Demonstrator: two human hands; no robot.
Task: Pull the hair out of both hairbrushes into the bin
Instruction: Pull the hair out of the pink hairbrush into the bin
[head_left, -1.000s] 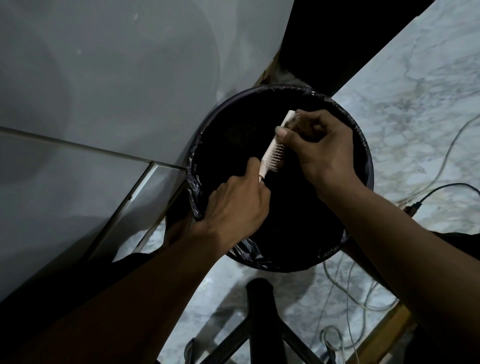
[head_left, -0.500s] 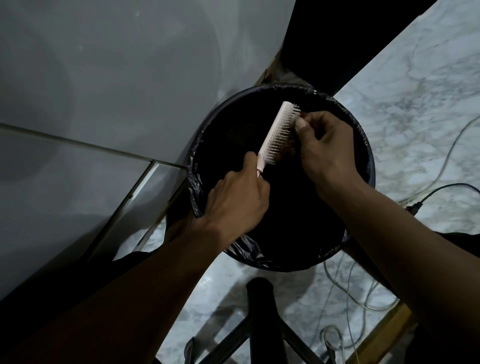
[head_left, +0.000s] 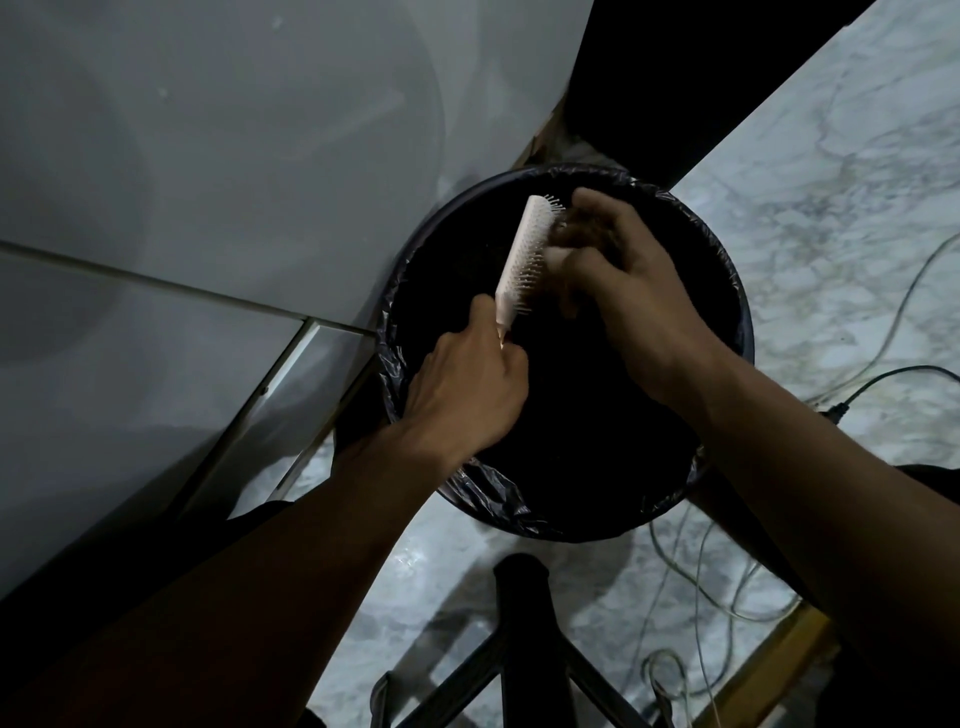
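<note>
Over the open mouth of the round bin (head_left: 746, 332), I am watching both hands working on one pale hairbrush (head_left: 521, 260). The left hand (head_left: 467, 389) is gripping the handle, fingers curled tight around it, and it is holding the brush tilted, with the head pointing up and away toward the bin's far rim and the bristles facing right. The right hand (head_left: 628, 291) is reaching in from the right and pressing against the bristle side. Its fingers are curling in and its thumb is pushing into the bristles about midway along the head. Between those curled fingers I am seeing a blurred brownish tuft that I am taking for hair (head_left: 589, 228), sitting against the upper bristles; how much is caught there I cannot tell. The brush and both hands are hanging inside the circle of the rim, above an interior too dark for me to be reading. A black plastic liner (head_left: 493, 493) is folding over the bin's edge. The bin is standing on a marble floor (head_left: 831, 171), just beside a grey wall panel (head_left: 208, 156). A thin pale cable (head_left: 880, 350) and a black cable (head_left: 831, 410) are trailing across the floor to the right, and a black stand (head_left: 524, 613) is rising at the near edge of my feed.
</note>
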